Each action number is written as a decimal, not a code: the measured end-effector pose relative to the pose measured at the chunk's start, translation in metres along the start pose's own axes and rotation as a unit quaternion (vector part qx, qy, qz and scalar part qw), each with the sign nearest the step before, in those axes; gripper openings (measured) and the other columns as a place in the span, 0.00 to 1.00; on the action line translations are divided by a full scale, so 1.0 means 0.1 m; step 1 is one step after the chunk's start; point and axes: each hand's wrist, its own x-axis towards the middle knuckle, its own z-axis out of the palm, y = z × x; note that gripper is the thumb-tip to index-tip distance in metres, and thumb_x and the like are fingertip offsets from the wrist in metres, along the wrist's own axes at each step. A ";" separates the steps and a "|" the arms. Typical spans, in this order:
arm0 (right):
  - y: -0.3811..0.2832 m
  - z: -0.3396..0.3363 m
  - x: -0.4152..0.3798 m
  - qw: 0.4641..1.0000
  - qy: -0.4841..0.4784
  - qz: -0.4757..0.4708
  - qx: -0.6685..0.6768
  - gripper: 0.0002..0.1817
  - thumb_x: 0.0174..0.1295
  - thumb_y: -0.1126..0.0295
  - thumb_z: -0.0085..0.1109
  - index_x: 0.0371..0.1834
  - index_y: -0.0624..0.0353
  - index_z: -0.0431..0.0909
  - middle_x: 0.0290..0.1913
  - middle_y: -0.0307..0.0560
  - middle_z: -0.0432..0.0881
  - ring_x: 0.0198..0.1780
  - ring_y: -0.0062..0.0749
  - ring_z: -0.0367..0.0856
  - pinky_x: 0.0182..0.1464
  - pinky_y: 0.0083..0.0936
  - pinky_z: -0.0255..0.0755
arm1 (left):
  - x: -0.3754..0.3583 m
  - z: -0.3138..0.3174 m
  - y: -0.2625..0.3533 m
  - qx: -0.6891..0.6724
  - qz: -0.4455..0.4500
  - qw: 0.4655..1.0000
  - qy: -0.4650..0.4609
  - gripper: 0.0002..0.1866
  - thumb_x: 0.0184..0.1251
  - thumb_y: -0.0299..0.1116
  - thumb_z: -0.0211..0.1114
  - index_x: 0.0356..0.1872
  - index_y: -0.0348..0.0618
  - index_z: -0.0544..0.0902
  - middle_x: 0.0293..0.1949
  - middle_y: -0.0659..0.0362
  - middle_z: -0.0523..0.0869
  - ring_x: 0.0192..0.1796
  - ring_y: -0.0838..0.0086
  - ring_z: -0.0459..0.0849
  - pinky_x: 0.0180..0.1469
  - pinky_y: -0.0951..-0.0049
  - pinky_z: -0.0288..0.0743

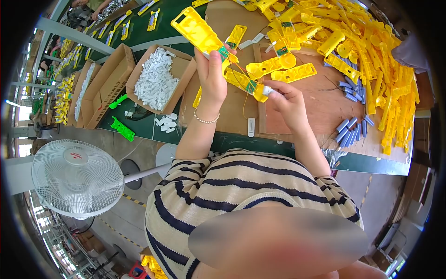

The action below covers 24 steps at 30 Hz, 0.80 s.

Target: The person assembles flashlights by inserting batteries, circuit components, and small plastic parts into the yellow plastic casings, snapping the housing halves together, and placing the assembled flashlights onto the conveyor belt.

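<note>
My left hand [213,76], with a beaded bracelet at its wrist, grips a long yellow plastic shell [194,29] around its lower end, where a green circuit board [224,52] shows. Thin wires run from there to a second yellow shell [239,80], which has another small green board inside. The fingers of my right hand [287,100] pinch a small white part [268,91] at the near end of this second shell. Below the hands, a white switch-like piece [251,127] lies on the cardboard. More yellow shells [293,73] lie just beyond my right hand.
Yellow shells [371,60] are heaped at the right, beside blue-grey cylinders [344,132]. At the left stand a box of white parts [186,76], another cardboard box [109,86], green shells [122,129] and a fan [76,179]. Another person's hand [95,16] is at the far upper left.
</note>
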 end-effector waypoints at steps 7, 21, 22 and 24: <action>0.03 -0.07 0.00 0.992 -0.023 0.042 -0.112 0.13 0.63 0.73 0.59 0.51 0.63 0.80 0.35 0.45 0.83 0.28 0.18 0.75 0.32 0.17 0.70 | -0.02 -0.01 -0.01 -0.002 -0.012 1.000 0.012 0.20 0.76 0.41 0.43 0.62 0.41 0.60 0.47 0.51 0.75 0.47 0.65 0.80 0.53 0.62 0.74; 0.03 0.07 -0.02 0.972 0.010 -0.022 -0.234 0.34 0.58 0.75 0.63 0.69 0.58 0.60 0.27 0.46 0.82 0.25 0.22 0.77 0.30 0.20 0.71 | -0.03 0.07 -0.04 -0.166 -0.118 0.975 0.090 0.21 0.75 0.46 0.49 0.60 0.45 0.63 0.47 0.53 0.75 0.49 0.64 0.79 0.56 0.59 0.73; 0.04 0.07 -0.03 0.963 0.009 -0.030 -0.266 0.35 0.58 0.75 0.64 0.69 0.57 0.60 0.26 0.47 0.81 0.25 0.23 0.78 0.30 0.20 0.71 | -0.03 0.07 -0.05 -0.185 -0.136 0.969 0.093 0.20 0.75 0.46 0.49 0.59 0.45 0.63 0.47 0.53 0.75 0.49 0.63 0.79 0.56 0.58 0.73; 0.04 0.09 -0.02 0.959 0.008 -0.052 -0.279 0.36 0.58 0.75 0.64 0.69 0.58 0.59 0.26 0.47 0.81 0.24 0.23 0.77 0.30 0.20 0.71 | -0.03 0.06 -0.06 -0.217 -0.164 0.957 0.105 0.20 0.74 0.46 0.51 0.58 0.45 0.64 0.47 0.54 0.75 0.49 0.64 0.79 0.56 0.57 0.74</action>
